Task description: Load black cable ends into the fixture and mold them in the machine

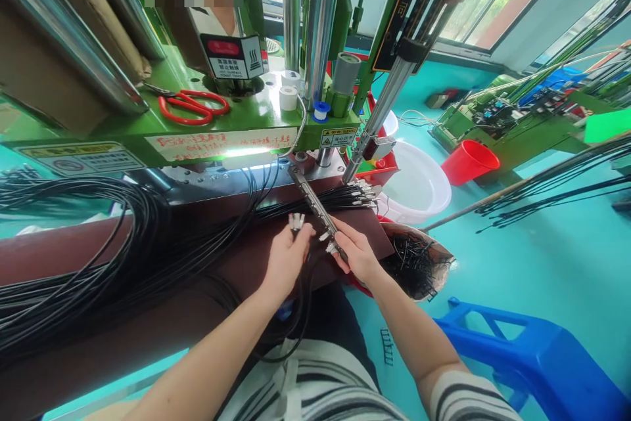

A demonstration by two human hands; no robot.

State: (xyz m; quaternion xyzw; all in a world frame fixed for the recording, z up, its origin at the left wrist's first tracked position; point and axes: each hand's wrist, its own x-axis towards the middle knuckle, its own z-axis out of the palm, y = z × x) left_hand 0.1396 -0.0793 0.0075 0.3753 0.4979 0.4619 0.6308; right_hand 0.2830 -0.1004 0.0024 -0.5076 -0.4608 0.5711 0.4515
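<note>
My left hand point(288, 253) is closed around a small bunch of black cables whose silvery connector ends point(296, 221) stick up past the fingers. Their black lengths hang down below the hand toward my lap. A long, narrow metal bar with slots along it point(315, 204) slants up and left from my right hand point(355, 251), which grips its lower end. Small silvery connectors point(327, 237) sit on the bar near my right fingers. The bar's far end reaches the metal bed of the green press point(221, 135). Behind the bar lies a bundle of black cables with metal ends point(362, 192).
Long coils of black cable point(123, 224) cover the left of the brown table point(236, 280). Red-handled scissors point(192, 108) lie on the press. Right of the table are a bag of black scraps point(417, 263), a white tub point(419, 178) and a blue stool point(532, 349).
</note>
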